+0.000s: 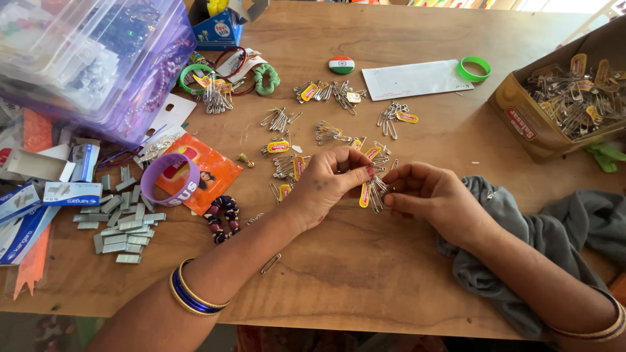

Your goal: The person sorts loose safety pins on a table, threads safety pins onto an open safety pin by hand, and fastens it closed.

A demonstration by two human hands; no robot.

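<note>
Safety pins [373, 191], a bunch of them on a yellow tag, sit right at the centre of the wooden table [339, 274], pinched between both hands. Left hand [324, 189] comes in from seven o'clock, thumb and forefinger closed on the top of the bunch by the tag. Right hand [435, 195] comes in from four o'clock, fingertips curled in and gripping the loose silver ends of the same bunch. Neither hand is slack; both are clamped on that one cluster.

Judging by the grip, this is the sorting or gathering step: one bunch being squared up or threaded together while it hangs just above the tabletop. The next move looks to call for fine fingertip work, keeping the pins fanned without letting any slip off the tag, and a steady left pinch while the right does the adjusting.

Around the clock: more tagged pin bunches [329, 92] scattered at twelve o'clock, a cardboard box full of pins [567, 98] at two o'clock, a grey cloth [521, 221] under the right wrist at four. At nine o'clock lie a heap of staple strips [124, 225] and a purple wristband [171, 179]; a clear plastic tub [91, 58] looms at ten. One stray pin [270, 263] lies alone at six o'clock.
</note>
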